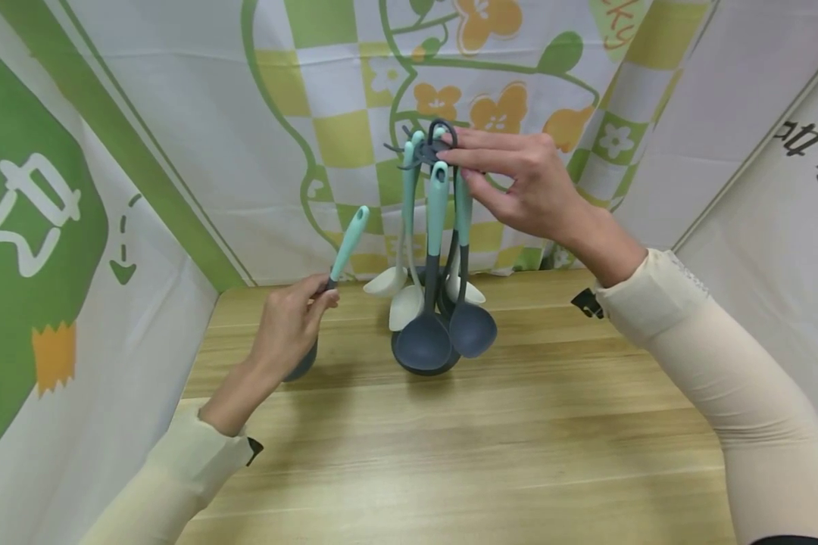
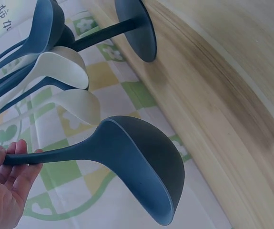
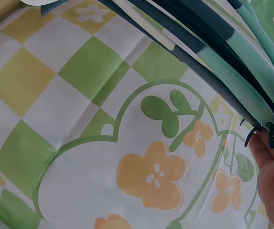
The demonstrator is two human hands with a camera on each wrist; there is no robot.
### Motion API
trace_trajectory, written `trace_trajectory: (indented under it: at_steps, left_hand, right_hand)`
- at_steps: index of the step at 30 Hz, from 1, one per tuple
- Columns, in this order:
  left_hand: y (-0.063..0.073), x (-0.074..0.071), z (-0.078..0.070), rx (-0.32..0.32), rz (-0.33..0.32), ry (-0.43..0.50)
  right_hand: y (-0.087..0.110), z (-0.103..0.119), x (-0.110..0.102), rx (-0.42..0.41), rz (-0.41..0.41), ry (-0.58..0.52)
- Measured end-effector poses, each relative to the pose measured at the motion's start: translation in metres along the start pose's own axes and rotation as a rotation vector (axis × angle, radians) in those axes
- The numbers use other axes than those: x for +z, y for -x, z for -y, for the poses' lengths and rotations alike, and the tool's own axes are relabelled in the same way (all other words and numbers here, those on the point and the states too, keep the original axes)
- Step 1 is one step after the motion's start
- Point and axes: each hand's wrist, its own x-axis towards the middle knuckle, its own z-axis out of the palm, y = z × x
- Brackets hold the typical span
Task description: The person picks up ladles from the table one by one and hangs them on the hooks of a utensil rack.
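My left hand [image 1: 288, 322] grips a ladle by the dark part of its stem, apart from the stand. The ladle [image 1: 350, 244] is tilted, its mint handle end up; in the left wrist view its deep dark-blue bowl [image 2: 151, 162] points away from the fingers. At the top of a dark utensil stand [image 1: 431, 151], my right hand [image 1: 528, 170] pinches the hooked head between thumb and fingers. Hanging there are a dark ladle [image 1: 423, 342], a dark spoon-like utensil [image 1: 473, 331] and white spoons [image 1: 406, 306]. Others behind are partly hidden.
The stand's round base [image 2: 139, 28] rests on a wooden table [image 1: 463, 469] near its back edge. Behind rises a patterned cloth wall [image 1: 334, 98], with printed side walls [image 1: 136, 318] at left and right.
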Motion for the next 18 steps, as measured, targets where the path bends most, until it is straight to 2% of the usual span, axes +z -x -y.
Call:
trace_trajectory:
  at_steps: [18]
  left_hand:
    - [-0.005, -0.001, -0.023, 0.020, -0.027, 0.050]
  right_hand:
    - [0.000, -0.003, 0.002, 0.006, -0.038, -0.044]
